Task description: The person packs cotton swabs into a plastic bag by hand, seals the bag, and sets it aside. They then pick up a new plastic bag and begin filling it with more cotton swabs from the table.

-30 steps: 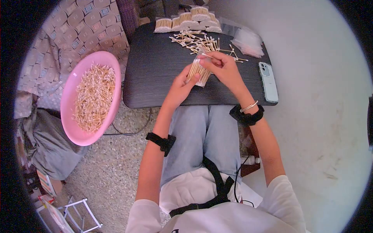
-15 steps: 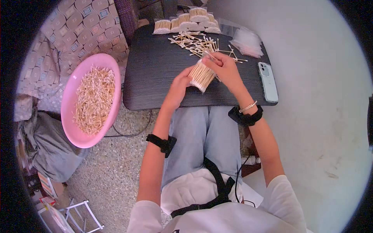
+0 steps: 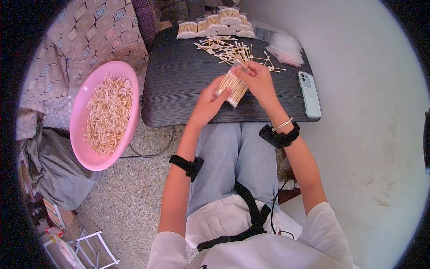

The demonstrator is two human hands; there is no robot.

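A clear plastic bag packed with cotton swabs (image 3: 234,88) is held above the front part of the dark table. My left hand (image 3: 212,99) grips its left side, thumb lying across the front. At the bag's top edge, my right hand (image 3: 256,79) pinches the plastic, with a swab or two showing by the fingertips. Just beyond my hands lies a scattered pile of loose cotton swabs (image 3: 228,50). My right fingertips are partly hidden behind the hand.
Filled swab bags (image 3: 230,17) are stacked at the far edge of the table (image 3: 168,85). Flat empty plastic bags (image 3: 285,47) and a phone (image 3: 310,95) lie on the right. A pink basin (image 3: 77,130) of swabs stands to the left; a wall (image 3: 367,112) rises on the right.
My left thumb has moved onto the front of the bag, where it was behind or at the side before. The right hand has shifted very slightly and keeps its pinch.
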